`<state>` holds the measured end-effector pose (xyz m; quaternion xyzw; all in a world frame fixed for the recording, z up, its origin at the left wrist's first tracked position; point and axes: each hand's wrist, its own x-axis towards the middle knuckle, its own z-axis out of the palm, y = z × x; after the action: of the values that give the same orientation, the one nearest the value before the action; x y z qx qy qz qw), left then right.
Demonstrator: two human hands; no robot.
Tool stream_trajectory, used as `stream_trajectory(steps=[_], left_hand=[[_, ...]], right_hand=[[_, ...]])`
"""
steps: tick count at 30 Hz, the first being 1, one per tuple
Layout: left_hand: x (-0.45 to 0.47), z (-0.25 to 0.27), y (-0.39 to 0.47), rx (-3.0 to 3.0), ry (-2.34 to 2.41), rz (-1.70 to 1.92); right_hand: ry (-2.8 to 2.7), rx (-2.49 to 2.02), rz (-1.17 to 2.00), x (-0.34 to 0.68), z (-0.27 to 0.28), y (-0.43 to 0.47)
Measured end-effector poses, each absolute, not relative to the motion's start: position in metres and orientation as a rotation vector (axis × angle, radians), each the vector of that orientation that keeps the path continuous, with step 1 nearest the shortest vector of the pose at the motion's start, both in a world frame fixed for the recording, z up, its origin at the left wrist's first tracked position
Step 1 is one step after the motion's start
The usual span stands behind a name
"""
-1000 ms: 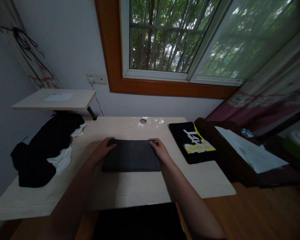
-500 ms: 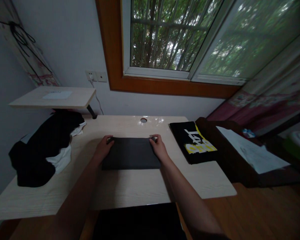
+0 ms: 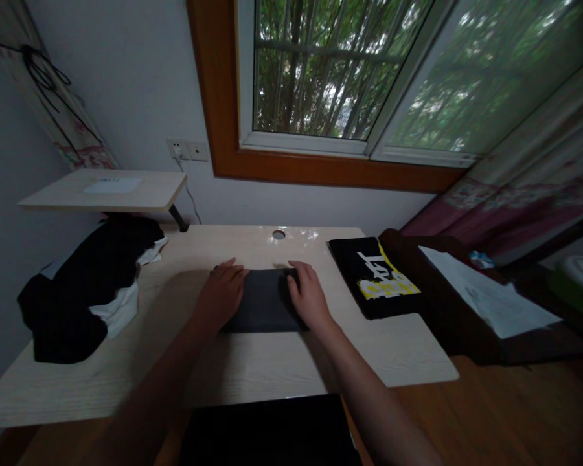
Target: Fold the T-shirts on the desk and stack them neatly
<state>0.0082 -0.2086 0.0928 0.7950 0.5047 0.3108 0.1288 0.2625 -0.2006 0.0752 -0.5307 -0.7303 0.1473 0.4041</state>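
Observation:
A dark grey folded cloth [image 3: 265, 303], probably a garment, lies flat as a rectangle on the pale wooden table [image 3: 252, 369]. My left hand [image 3: 222, 291] rests over its left side with the fingers stretched forward, covering that edge. At the right end, my right hand [image 3: 309, 291] lies on the cloth's far corner, thumb spread from the fingers. Neither hand grips anything. To the right is a black folded garment [image 3: 344, 259] with white and yellow print.
A heap of black and white clothes [image 3: 82, 291] lies at the table's left, partly under a raised shelf [image 3: 150, 194] carrying a paper sheet. A cable hole [image 3: 278, 235] is near the back edge. Right of the table stands a dark brown surface with a pale sheet [image 3: 486, 291].
My left hand has let go of the cloth's far left corner and moved right onto it. My right hand has loosened from a pinch to spread fingers. The cloth looks narrower, its left part covered.

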Motion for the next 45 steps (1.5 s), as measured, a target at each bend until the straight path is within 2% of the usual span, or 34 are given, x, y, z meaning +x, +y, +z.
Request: stream_trajectory(steps=[3,10,17,25,30,37,41,45], left_hand=[[0.025,0.076,-0.211,2.388,1.429,0.763],[0.012,0.043,-0.195,2.538,1.846,0.386],[-0.007,0.035,-0.183,2.435,1.944,0.276],[-0.039,0.020,-0.175,2.258,1.939,0.339],[-0.073,0.007,-0.180,2.261,1.889,0.498],[-0.108,0.021,-0.216,2.413,1.650,0.811],[-0.113,0.040,-0.246,2.629,1.388,0.781],[-0.100,0.049,-0.270,2.752,1.227,0.597]], right_hand=[[-2.088,-1.270,0.393,0.244,0.070,-0.206],[-2.384,-1.282,0.234,0.232,0.045,-0.197],[-2.441,-1.336,0.232,0.253,0.037,-0.174],[-2.412,-1.464,0.339,0.283,0.030,-0.164],[-2.316,-1.506,0.393,0.313,0.021,-0.172],[-2.147,-1.241,0.412,0.351,0.029,-0.214],[-2.156,-1.165,0.430,0.358,0.054,-0.239],[-2.302,-1.034,0.424,0.350,0.066,-0.254]])
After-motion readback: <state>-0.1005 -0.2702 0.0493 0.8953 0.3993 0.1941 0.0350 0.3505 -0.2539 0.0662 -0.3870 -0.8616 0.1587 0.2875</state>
